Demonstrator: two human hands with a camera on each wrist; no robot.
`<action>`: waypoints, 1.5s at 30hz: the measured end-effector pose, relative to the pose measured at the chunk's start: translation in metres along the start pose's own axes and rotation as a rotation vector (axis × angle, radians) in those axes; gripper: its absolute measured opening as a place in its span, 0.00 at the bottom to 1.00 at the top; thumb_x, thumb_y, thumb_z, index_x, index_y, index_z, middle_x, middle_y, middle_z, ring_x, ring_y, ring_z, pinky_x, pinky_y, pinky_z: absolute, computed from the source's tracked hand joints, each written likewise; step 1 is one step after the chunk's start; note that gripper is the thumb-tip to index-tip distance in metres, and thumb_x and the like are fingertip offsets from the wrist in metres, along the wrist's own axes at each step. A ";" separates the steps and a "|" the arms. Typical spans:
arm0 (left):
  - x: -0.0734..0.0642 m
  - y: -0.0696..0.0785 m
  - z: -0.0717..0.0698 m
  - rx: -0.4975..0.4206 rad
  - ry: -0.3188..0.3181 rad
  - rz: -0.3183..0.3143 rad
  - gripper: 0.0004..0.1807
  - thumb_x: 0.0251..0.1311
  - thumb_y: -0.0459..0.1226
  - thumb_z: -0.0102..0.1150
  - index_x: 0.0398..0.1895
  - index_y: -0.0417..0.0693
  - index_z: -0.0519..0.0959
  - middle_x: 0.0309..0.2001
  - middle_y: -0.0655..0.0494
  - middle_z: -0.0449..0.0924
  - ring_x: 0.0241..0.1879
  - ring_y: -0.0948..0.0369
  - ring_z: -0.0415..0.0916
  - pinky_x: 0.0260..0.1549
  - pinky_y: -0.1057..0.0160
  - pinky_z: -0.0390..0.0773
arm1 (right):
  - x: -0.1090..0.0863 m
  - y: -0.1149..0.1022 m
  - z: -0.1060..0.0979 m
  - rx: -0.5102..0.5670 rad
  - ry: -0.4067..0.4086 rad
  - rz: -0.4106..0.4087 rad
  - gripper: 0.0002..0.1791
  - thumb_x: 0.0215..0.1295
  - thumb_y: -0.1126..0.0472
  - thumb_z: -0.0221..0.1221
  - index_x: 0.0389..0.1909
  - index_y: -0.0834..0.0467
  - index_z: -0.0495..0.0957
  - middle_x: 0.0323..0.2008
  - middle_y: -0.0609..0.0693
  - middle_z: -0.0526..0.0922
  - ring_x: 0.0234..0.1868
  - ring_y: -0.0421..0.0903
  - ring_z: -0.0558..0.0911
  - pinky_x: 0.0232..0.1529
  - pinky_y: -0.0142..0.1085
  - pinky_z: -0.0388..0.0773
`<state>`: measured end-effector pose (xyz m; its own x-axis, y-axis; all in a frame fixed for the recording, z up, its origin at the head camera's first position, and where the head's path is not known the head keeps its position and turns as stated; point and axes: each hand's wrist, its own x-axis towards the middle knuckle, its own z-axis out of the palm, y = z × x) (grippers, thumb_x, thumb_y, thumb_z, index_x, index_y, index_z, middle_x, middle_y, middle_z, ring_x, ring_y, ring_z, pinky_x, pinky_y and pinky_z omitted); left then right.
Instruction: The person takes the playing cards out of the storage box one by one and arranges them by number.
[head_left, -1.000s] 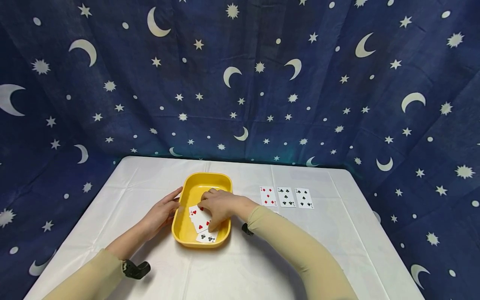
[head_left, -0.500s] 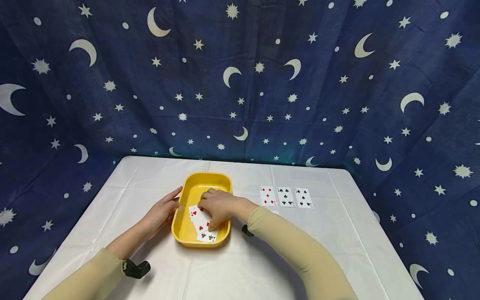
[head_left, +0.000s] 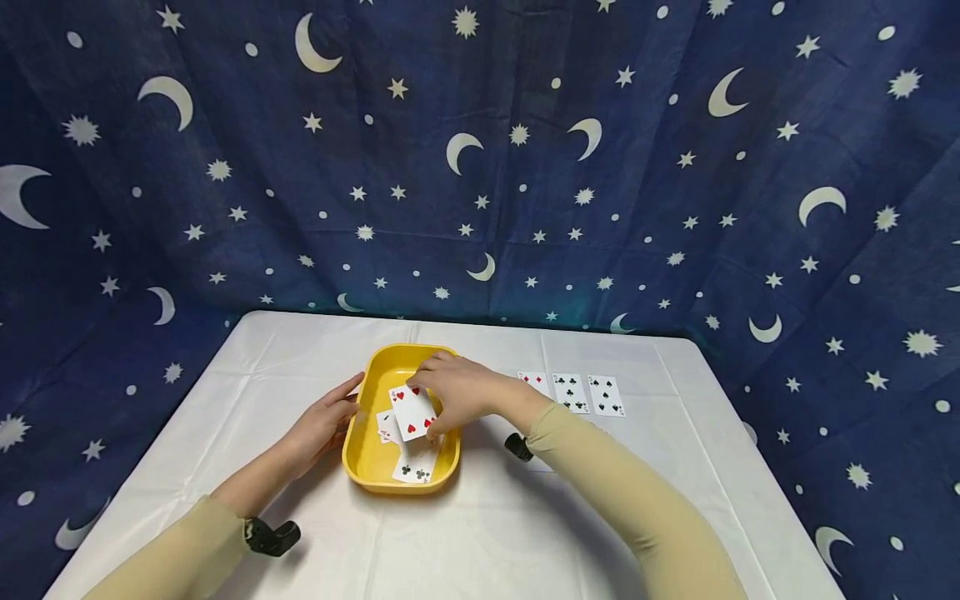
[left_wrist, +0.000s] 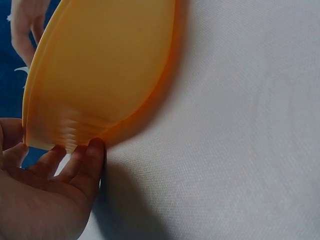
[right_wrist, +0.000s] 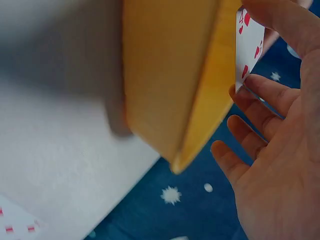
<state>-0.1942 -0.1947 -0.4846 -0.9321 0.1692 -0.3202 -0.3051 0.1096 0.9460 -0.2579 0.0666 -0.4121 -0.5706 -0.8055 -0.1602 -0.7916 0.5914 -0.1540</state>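
Observation:
In the head view a yellow tray [head_left: 360, 467] stands on the white table. My left hand [head_left: 321, 429] holds its left side, fingertips against the outer wall and thumb at the rim in the left wrist view. My right hand [head_left: 467, 392] pinches a four of hearts [head_left: 411, 413] by its edges between thumb and fingers, tilted above the tray floor. Its other fingers spread loosely in the right wrist view. Beneath it lie a clubs card [head_left: 414, 471] and, to the left, the corner of a card with red marks [head_left: 385, 427].
Right of the tray is a row of face-up cards: a diamonds card [head_left: 533, 382] partly behind my right wrist, a five of clubs [head_left: 571, 393] and a five of spades [head_left: 607, 396]. Another card's edge [head_left: 540, 466] shows beside my right sleeve. A starry blue curtain [head_left: 480, 167] hangs behind.
My right hand has lifted the four of hearts off the cards in the tray and moved slightly right, uncovering more of the clubs card. My left hand has stayed at the tray.

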 end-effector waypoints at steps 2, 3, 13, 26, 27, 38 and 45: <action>0.000 0.000 0.000 0.000 0.004 -0.004 0.36 0.74 0.37 0.43 0.84 0.59 0.49 0.78 0.38 0.55 0.66 0.46 0.69 0.54 0.60 0.78 | -0.007 0.004 -0.005 0.015 0.032 0.004 0.45 0.49 0.38 0.74 0.69 0.48 0.74 0.62 0.43 0.75 0.65 0.44 0.66 0.69 0.38 0.63; 0.001 0.000 0.000 -0.001 0.010 -0.008 0.36 0.74 0.37 0.43 0.84 0.60 0.50 0.78 0.38 0.56 0.66 0.46 0.69 0.54 0.60 0.78 | -0.012 0.006 -0.008 0.022 0.046 0.006 0.45 0.49 0.37 0.74 0.69 0.48 0.74 0.62 0.43 0.74 0.66 0.44 0.65 0.69 0.39 0.63; -0.002 0.001 0.000 -0.002 0.001 -0.005 0.36 0.75 0.37 0.43 0.84 0.60 0.49 0.78 0.38 0.55 0.67 0.45 0.68 0.59 0.56 0.75 | -0.069 0.030 -0.030 0.031 0.189 0.074 0.44 0.47 0.37 0.73 0.68 0.47 0.75 0.61 0.41 0.74 0.66 0.42 0.65 0.68 0.41 0.65; -0.002 0.001 0.000 0.023 -0.004 -0.009 0.36 0.76 0.39 0.43 0.84 0.61 0.48 0.79 0.39 0.53 0.67 0.45 0.68 0.59 0.56 0.75 | -0.148 0.053 -0.010 0.019 0.229 0.144 0.45 0.46 0.41 0.76 0.68 0.48 0.74 0.61 0.41 0.73 0.65 0.43 0.66 0.66 0.42 0.67; -0.002 0.001 0.000 0.024 -0.007 -0.008 0.36 0.76 0.39 0.42 0.84 0.61 0.48 0.79 0.38 0.53 0.68 0.45 0.68 0.59 0.55 0.75 | -0.153 0.053 -0.007 0.018 0.229 0.149 0.45 0.46 0.40 0.76 0.68 0.48 0.75 0.60 0.42 0.73 0.65 0.44 0.67 0.66 0.43 0.68; -0.001 0.001 0.000 0.026 -0.005 -0.020 0.37 0.76 0.39 0.43 0.84 0.62 0.47 0.80 0.39 0.50 0.71 0.43 0.64 0.64 0.50 0.71 | -0.196 0.043 0.037 -0.040 0.256 0.194 0.47 0.41 0.37 0.78 0.64 0.53 0.78 0.56 0.43 0.76 0.63 0.47 0.70 0.64 0.48 0.68; -0.002 0.002 0.001 0.026 -0.018 -0.013 0.36 0.76 0.39 0.42 0.84 0.61 0.46 0.80 0.38 0.50 0.71 0.43 0.64 0.65 0.48 0.70 | -0.209 0.031 0.064 -0.041 0.230 0.209 0.47 0.41 0.36 0.78 0.62 0.55 0.79 0.56 0.44 0.77 0.61 0.47 0.71 0.63 0.47 0.69</action>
<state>-0.1927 -0.1937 -0.4822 -0.9243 0.1851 -0.3338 -0.3120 0.1376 0.9401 -0.1495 0.2557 -0.4459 -0.7529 -0.6568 0.0416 -0.6571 0.7470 -0.1007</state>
